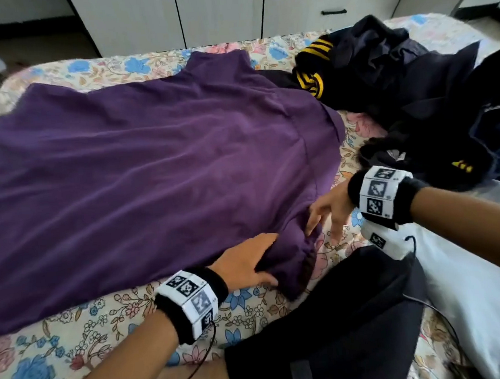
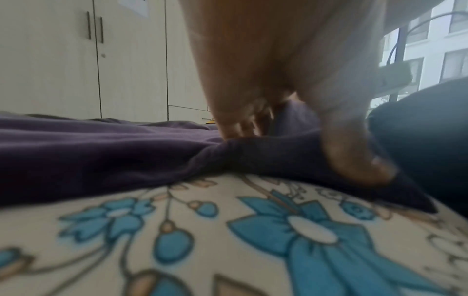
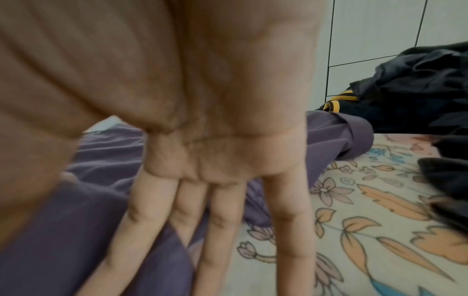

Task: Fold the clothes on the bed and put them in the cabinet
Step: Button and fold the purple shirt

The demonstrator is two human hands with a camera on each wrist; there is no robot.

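Observation:
A large purple shirt (image 1: 151, 167) lies spread flat on the floral bed sheet (image 1: 75, 346). My left hand (image 1: 258, 266) grips its near sleeve (image 1: 296, 263), thumb on top and fingers tucked into the bunched cloth. In the left wrist view the thumb (image 2: 359, 160) presses the purple fabric (image 2: 101, 152) and the fingers curl into a fold. My right hand (image 1: 325, 216) hovers just right of the sleeve, fingers straight and spread, holding nothing. The right wrist view shows those fingers (image 3: 222, 230) over the shirt's edge (image 3: 63, 230) and the sheet (image 3: 367, 220).
A heap of dark clothes with yellow stripes (image 1: 397, 67) covers the bed's far right. White cabinet doors and a drawer (image 1: 333, 9) stand beyond the bed. A black garment (image 1: 342, 316) and a white cloth (image 1: 474, 276) lie at the near right.

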